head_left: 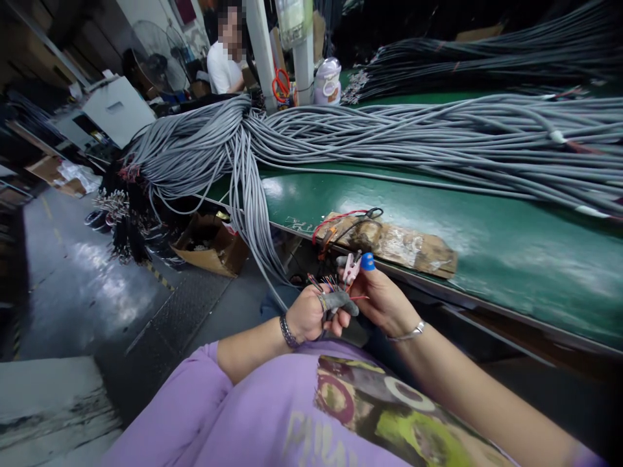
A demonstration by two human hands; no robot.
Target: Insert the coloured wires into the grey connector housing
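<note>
My left hand, with grey covers on its fingers, is closed around the stripped end of a grey cable. Thin coloured wires fan out above its fingers, and one red wire points right. Close beside it, my right hand pinches a small pale pink clip-like tool between thumb and fingers. A blue cover sits on that thumb. The tool's jaws are near the wires; whether they touch cannot be made out. Both hands are in front of the table edge, above my lap.
Long grey cables lie across the green table, some hanging over its edge. A taped wooden block with red and black leads lies at the front edge. Behind are a lidded bucket, red-handled scissors and another person. A cardboard box stands lower left.
</note>
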